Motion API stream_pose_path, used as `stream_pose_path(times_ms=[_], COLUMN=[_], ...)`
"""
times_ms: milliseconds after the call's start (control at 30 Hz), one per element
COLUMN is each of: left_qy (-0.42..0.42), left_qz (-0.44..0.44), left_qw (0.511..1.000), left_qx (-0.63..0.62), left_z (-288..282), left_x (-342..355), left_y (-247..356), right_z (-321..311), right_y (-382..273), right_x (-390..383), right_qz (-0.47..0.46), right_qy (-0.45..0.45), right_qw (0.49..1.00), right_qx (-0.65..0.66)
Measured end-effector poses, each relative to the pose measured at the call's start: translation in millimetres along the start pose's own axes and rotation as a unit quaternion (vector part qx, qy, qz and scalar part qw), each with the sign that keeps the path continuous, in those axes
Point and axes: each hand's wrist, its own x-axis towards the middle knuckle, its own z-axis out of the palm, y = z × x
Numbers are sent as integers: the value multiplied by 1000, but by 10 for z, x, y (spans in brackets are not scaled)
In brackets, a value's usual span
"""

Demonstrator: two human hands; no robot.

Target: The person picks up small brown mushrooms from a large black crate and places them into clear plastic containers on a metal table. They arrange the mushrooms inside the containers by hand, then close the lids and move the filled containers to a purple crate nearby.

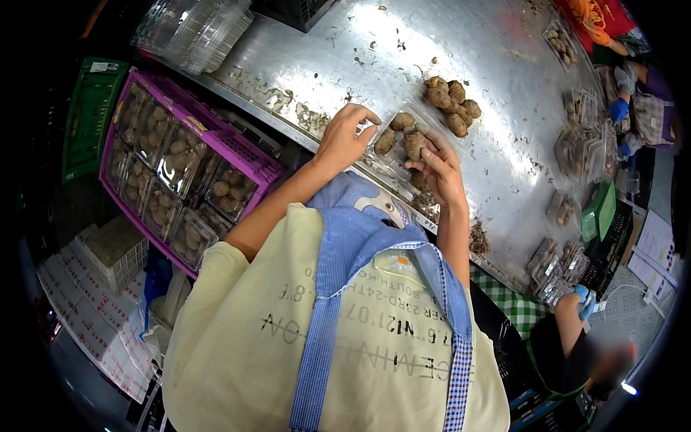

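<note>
A clear plastic tray (pixel 398 164) lies near the front edge of the metal table, holding several brown, rough-skinned taro corms (pixel 384 142). My left hand (pixel 347 138) is at the tray's left side, its thumb and fingers curled round what looks like the rim. Over the tray, the fingers and thumb of my right hand (pixel 440 170) close on a round taro corm (pixel 414 145). That hand partly hides the tray's right side and the corms under it. Just beyond the tray sits a loose heap of taro corms (pixel 452 104).
At left, a purple crate (pixel 248 156) holds several packed clear boxes. Stacked empty clear trays (pixel 198 32) stand at the far left of the metal table (pixel 497 137), which has scattered dirt. Along the right side are filled packs (pixel 581 151), a green box (pixel 597 210) and co-workers' gloved hands (pixel 618 109).
</note>
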Motion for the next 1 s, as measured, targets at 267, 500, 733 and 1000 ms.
stream_pose_path(times_ms=[267,500,733,1000], left_qy=[-12,-13,-14,-6], left_qz=[10,2,-4,6], left_qw=[998,1000,1000,1000], left_qx=[55,16,16,20], left_z=[-35,-2,-18,-15], left_x=[-25,-29,-38,-36], left_y=[-10,-3,-2,-4], right_z=[-78,167,316,214], right_y=[61,103,115,186], right_x=[42,215,328,289], right_qz=[3,-145,-43,-95], right_qy=[16,108,83,51], right_qw=[959,737,702,664], right_qx=[-284,-651,-706,-740])
